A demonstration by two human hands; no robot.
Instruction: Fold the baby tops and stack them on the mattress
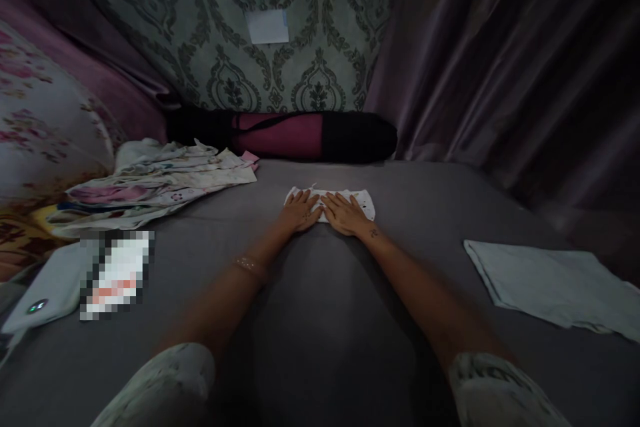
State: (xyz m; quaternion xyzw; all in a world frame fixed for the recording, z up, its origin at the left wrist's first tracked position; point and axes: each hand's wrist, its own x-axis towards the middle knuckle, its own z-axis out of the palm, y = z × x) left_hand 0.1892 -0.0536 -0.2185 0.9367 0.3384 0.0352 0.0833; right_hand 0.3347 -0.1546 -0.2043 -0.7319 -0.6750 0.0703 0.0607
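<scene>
Pale printed sleeves (165, 377) nearest. Left hand (301, 211) and right hand (345, 213) lie flat, palms down, gripping nothing, on a small white spotted cloth (367, 203), folded oblong, mid-way across the smooth grey sheet (320, 313). Beyond: black-and-magenta cylindrical bag (280, 135). Leftward, rumpled printed fabrics (165, 180); rightward, folded pale cloth (555, 280).

The light is dim, its source hard to place. The curtain (505, 60) at right sinks nearly to black between faintly shining folds, while the white cloth (367, 203) stands out pale. Soft shadow darkens the grey sheet (415, 193) between the forearms (217, 303), which look slightly blurred. Coarse pixels mask one patch (120, 270) at left; the edges stretch wide.
</scene>
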